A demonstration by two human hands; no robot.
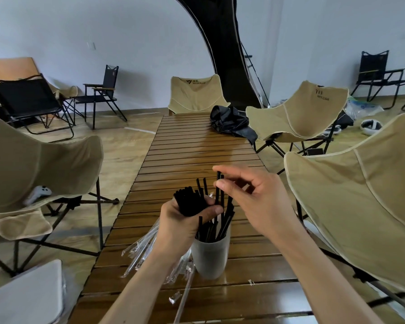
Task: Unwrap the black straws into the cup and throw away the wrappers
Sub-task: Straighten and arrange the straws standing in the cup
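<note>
A long slatted wooden table (185, 146) is seen running away down the middle of a room with pale walls and a wood floor. Tan folding chairs (297, 113) are set along both sides and at the far end; black chairs (28, 101) are lined against the left wall. A crumpled black bag (229, 123) is left on the far right part of the table, well apart from the work. The middle stretch of tabletop between bag and hands is lit by a glare.

Near the table's near end, a frosted cup (211, 256) is stood upright, and loose black straws (220, 225) are fanned out of its mouth. A bundle (189, 202) of black straws is gripped in the left hand (185, 218), fingers curled round it, just above the cup. Two straws (220, 188) are pinched between thumb and forefinger of the right hand (255, 197), held upright over the cup. Clear wrappers (143, 251) are piled on the table left of the cup, partly hidden by the left forearm, and scraps (175, 298) are scattered nearer the edge.
</note>
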